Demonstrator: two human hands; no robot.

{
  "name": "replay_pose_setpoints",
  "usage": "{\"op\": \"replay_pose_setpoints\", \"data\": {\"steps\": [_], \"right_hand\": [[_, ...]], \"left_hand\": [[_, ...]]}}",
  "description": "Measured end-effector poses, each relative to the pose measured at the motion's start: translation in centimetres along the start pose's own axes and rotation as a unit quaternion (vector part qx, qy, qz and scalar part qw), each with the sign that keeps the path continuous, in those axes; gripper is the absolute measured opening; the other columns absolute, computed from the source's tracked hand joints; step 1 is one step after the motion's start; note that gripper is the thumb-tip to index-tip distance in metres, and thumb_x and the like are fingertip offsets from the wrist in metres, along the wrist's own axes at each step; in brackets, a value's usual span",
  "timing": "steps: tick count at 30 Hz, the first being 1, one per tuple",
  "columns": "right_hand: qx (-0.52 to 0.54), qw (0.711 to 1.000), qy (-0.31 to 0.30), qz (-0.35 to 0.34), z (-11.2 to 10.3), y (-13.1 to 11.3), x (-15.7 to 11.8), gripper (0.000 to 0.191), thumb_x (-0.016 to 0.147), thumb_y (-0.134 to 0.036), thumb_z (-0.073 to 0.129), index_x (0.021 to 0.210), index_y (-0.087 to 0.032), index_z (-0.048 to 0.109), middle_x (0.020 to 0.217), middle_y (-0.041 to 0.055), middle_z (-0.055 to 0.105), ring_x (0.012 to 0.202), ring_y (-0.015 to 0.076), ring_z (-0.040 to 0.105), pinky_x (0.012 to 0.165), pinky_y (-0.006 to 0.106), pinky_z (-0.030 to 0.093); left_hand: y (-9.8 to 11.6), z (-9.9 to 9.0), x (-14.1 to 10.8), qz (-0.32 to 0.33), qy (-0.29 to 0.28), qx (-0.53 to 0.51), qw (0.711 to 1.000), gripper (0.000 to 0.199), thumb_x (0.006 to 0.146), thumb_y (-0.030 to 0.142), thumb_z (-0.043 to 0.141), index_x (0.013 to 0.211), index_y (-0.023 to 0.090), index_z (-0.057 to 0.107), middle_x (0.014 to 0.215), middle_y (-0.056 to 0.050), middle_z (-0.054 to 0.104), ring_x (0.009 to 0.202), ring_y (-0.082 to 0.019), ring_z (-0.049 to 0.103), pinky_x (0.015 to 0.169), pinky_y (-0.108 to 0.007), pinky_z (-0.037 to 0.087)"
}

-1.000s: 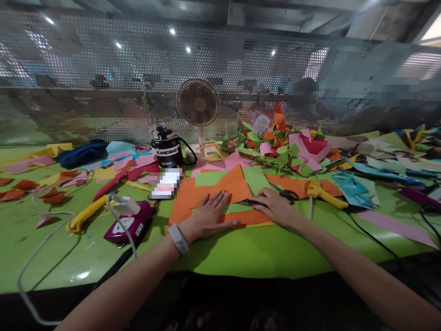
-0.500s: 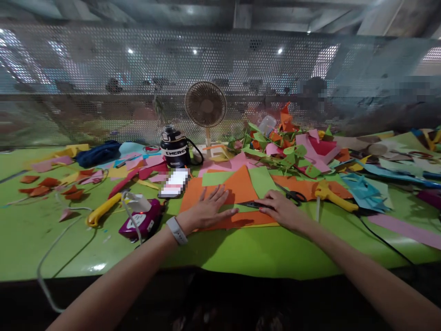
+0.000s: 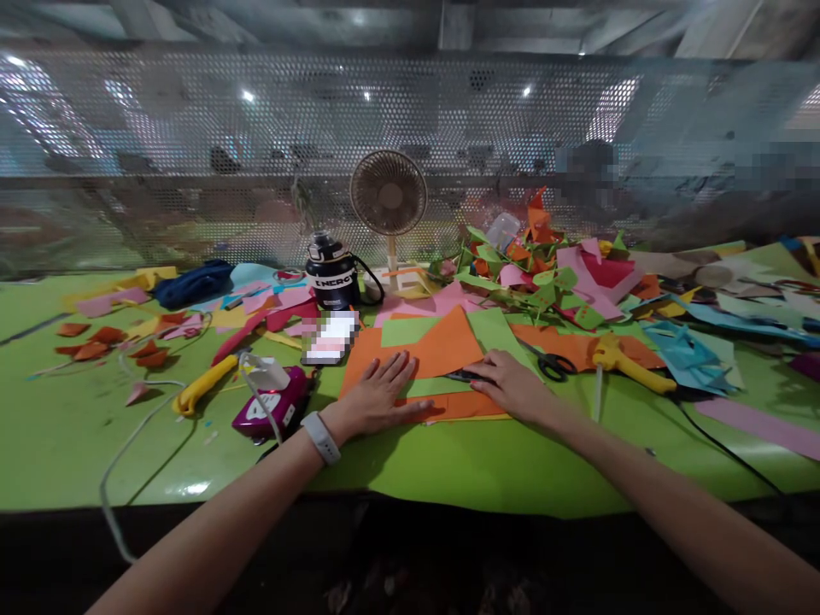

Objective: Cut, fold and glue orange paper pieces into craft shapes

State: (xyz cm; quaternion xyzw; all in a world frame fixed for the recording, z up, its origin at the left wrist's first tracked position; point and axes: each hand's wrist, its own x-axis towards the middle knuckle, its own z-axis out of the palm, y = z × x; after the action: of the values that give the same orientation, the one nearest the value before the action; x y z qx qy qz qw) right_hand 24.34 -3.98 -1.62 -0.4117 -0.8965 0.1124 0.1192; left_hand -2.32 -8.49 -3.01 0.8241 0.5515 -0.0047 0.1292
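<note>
My left hand lies flat with fingers spread on an orange sheet, pressing it against the table. My right hand is closed round a slim black pointed tool. The fingers cover most of that tool, so its exact kind is hidden. Its front end lies at the lower edge of the orange sheet, over a green strip. Below is an orange strip, with a thin yellow edge under it. Just behind my right hand rests a pair of black-handled scissors.
A yellow glue gun lies right, another yellow-handled tool left. Near my left wrist sit a purple power box with a cable and a phone. Behind stand a bottle, a fan and heaped paper scraps.
My left hand has slid slightly toward me and left. The black tool's tip, plainly visible before, is now mostly hidden by my right hand and the orange sheet's edge. The view has shifted slightly.
</note>
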Motion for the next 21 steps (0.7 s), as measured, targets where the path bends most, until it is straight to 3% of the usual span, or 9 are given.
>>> {"op": "replay_pose_setpoints", "data": {"steps": [6, 15, 21], "right_hand": [[0.011, 1.000, -0.015, -0.019, -0.5, 0.3, -0.8, 0.035, 0.093, -0.030, 0.049, 0.125, -0.025, 0.062, 0.100, 0.0100, 0.056, 0.095, 0.0228, 0.055, 0.088, 0.039, 0.046], [-0.004, 1.000, -0.024, -0.006, 0.3, -1.2, 0.9, 0.036, 0.093, -0.029, 0.051, 0.127, -0.023, 0.061, 0.102, 0.0106, 0.057, 0.097, 0.0233, 0.054, 0.086, 0.038, 0.045], [0.015, 0.999, -0.021, -0.023, 0.4, -0.7, 0.4, 0.037, 0.092, -0.029, 0.053, 0.127, -0.023, 0.061, 0.102, 0.0105, 0.057, 0.096, 0.0221, 0.054, 0.086, 0.037, 0.045]], "left_hand": [[0.0, 0.1, 0.0, -0.010, 0.003, -0.012, 1.000, 0.088, 0.084, 0.076, 0.021, 0.153, 0.022, 0.008, 0.159, -0.006, 0.008, 0.146, -0.027, 0.004, 0.116, -0.049, 0.005], [0.3, -0.4, -0.2, -0.013, -0.010, -0.014, 1.000, 0.089, 0.085, 0.075, 0.019, 0.153, 0.019, 0.007, 0.159, -0.008, 0.005, 0.146, -0.027, 0.003, 0.116, -0.049, 0.006], [0.3, -0.3, -0.1, -0.014, -0.010, -0.015, 1.000, 0.090, 0.084, 0.076, 0.019, 0.153, 0.020, 0.007, 0.159, -0.007, 0.005, 0.146, -0.026, 0.002, 0.116, -0.048, 0.005]]}}
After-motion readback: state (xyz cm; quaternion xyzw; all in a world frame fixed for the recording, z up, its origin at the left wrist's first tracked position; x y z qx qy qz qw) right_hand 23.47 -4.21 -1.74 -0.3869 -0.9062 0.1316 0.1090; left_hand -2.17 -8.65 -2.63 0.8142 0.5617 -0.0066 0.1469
